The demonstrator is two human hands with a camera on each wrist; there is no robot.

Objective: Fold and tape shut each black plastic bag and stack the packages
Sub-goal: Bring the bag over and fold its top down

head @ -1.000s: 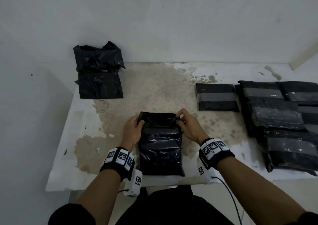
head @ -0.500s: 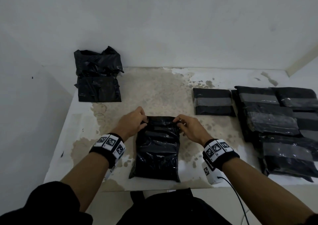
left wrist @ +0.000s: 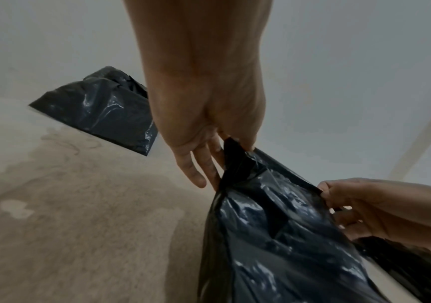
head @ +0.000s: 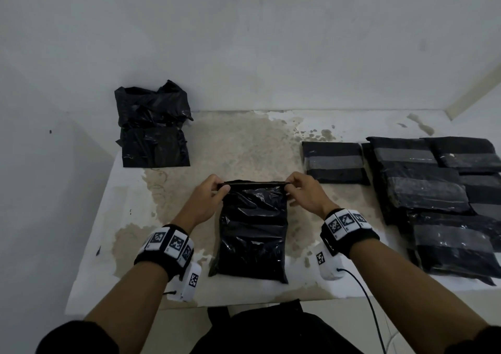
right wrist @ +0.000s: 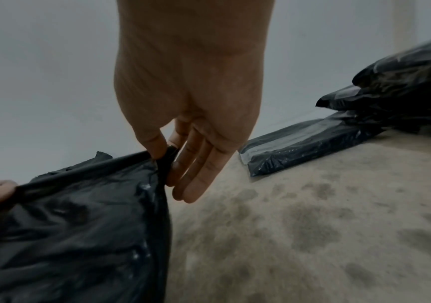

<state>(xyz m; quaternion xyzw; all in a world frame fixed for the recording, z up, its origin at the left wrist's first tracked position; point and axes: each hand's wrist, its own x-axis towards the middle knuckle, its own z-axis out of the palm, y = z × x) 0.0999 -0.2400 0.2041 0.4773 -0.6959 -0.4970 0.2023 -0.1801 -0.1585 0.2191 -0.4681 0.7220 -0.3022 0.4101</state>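
Head view: both hands (head: pixel 208 199) (head: pixel 305 194) pinch the black bag (head: pixel 253 231), contents unseen.

The left hand (left wrist: pixel 204 106) comes down from 12 o'clock and pinches the top corner of the black plastic bag (left wrist: pixel 274 235). At 3 o'clock the right hand (left wrist: pixel 380 207) pinches the other corner. At 10 o'clock another black bag (left wrist: pixel 98 114) lies on the stained surface (left wrist: pixel 79 225).
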